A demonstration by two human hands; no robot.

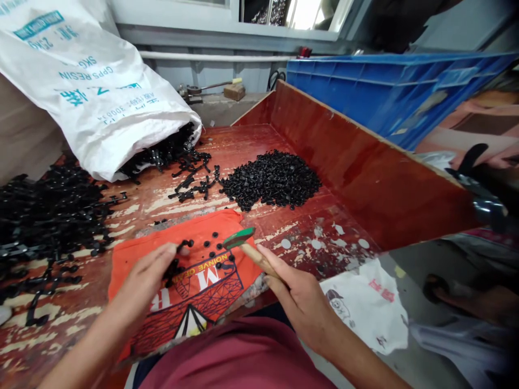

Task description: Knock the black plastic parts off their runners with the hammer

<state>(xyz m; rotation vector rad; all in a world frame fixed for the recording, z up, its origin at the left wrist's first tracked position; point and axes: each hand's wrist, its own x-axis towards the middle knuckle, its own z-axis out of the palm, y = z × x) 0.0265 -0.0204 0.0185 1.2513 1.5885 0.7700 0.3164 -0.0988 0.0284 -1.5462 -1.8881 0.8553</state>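
My left hand (pixel 152 270) is closed on a black plastic sprue (pixel 184 246) with small moulded parts, above an orange printed cloth (pixel 133 259). The fingers partly hide the sprue. In my right hand (pixel 295 297) is the wooden handle of a hammer (pixel 259 259), whose green head (pixel 239 237) hangs above the right part of the cloth. Several small black pieces (pixel 213 243) lie loose on the cloth between both hands. Beyond the cloth rises a heap of small black pieces (pixel 275 178).
A white woven sack (pixel 113 97) spills black sprues at the back left; another pile of sprues (pixel 48 216) lies left. A red wooden board (pixel 344 146) walls the table's right side, with a blue crate (pixel 344 92) behind it. A white plastic bag (pixel 368 308) lies lower right.
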